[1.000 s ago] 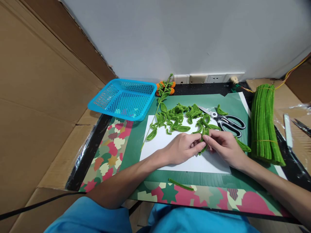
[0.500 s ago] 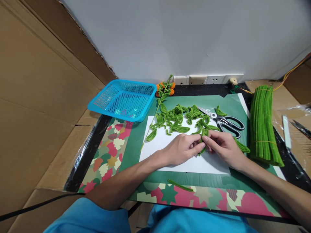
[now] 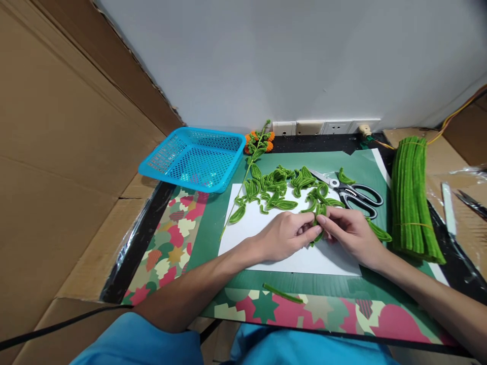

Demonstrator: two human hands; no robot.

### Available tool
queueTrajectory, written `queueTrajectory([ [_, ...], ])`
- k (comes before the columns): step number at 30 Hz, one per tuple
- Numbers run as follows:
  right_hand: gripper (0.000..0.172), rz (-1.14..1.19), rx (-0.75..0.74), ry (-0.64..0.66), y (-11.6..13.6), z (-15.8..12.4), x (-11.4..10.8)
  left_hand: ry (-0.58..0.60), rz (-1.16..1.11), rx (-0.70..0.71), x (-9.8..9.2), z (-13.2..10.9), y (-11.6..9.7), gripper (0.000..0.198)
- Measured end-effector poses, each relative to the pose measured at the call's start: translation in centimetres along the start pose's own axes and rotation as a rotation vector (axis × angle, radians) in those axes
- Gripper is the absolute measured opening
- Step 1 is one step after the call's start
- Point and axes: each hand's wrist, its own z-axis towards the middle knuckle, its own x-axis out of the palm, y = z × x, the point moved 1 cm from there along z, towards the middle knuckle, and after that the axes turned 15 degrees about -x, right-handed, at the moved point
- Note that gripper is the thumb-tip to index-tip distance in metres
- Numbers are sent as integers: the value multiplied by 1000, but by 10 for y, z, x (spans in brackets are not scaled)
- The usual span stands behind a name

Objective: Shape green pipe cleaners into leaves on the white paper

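My left hand [image 3: 286,234] and my right hand [image 3: 350,232] meet over a white sheet [image 3: 266,238], and both pinch one bent green pipe cleaner piece [image 3: 318,223] between their fingertips. Just beyond the hands lies a heap of several green pipe cleaner leaves [image 3: 281,186]. A long thin green stem with leaves and orange flowers [image 3: 257,142] runs from the sheet's left edge toward the wall. Black-handled scissors [image 3: 355,194] lie to the right of the heap.
A blue plastic basket [image 3: 194,158] stands at the back left. A thick bundle of straight green pipe cleaners [image 3: 411,195] lies at the right. One short green piece [image 3: 282,292] rests near the table's front edge. Cardboard walls the left side; wall sockets [image 3: 327,126] sit behind.
The hands have hardly moved and keep their pinch on the green piece. The whole view has shifted down slightly.
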Motion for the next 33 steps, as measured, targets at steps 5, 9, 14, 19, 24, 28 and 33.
queueTrajectory([
  [5,52,-2,0,1,0,0,1,6,4,-4,0,0,0,34],
  [9,54,-4,-1,-5,2,1,0,1,5,-3,0,0,-1,34],
  [14,53,0,5,1,1,0,0,4,5,-3,0,0,0,35],
  [19,53,-8,8,3,0,-1,0,6,-2,-8,1,0,0,35],
  [24,55,-28,-15,3,2,1,0,7,2,-3,1,1,2,35],
  [28,55,-27,-9,7,2,1,-1,7,-16,5,3,1,3,35],
  [33,53,-26,4,3,0,-1,-2,4,-18,-1,3,1,3,35],
])
